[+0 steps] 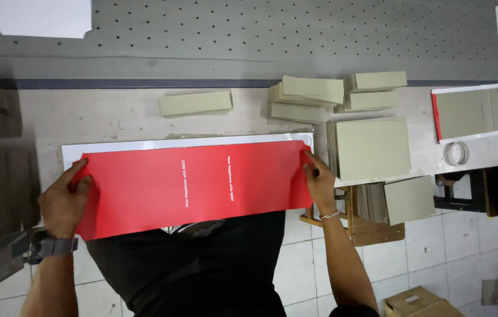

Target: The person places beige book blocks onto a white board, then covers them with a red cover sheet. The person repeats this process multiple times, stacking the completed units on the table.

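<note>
A long red sheet [193, 183] with small white print lies across the table's near edge, over a white sheet [143, 144] whose rim shows along the top and left. My left hand [64, 202] grips the red sheet's left end, thumb on top. At the opposite end, my right hand [319, 182] pinches the sheet, fingers over its top corner. The sheet's lower edge hangs past the table over my dark clothing.
Several stacks of grey-green boards [369, 147] sit at the right and back of the table, a single strip [195, 103] at the back middle. A tape roll [456, 153] lies right. A wooden stool [372, 226] holds more boards. Cardboard boxes [419, 302] stand on the tiled floor.
</note>
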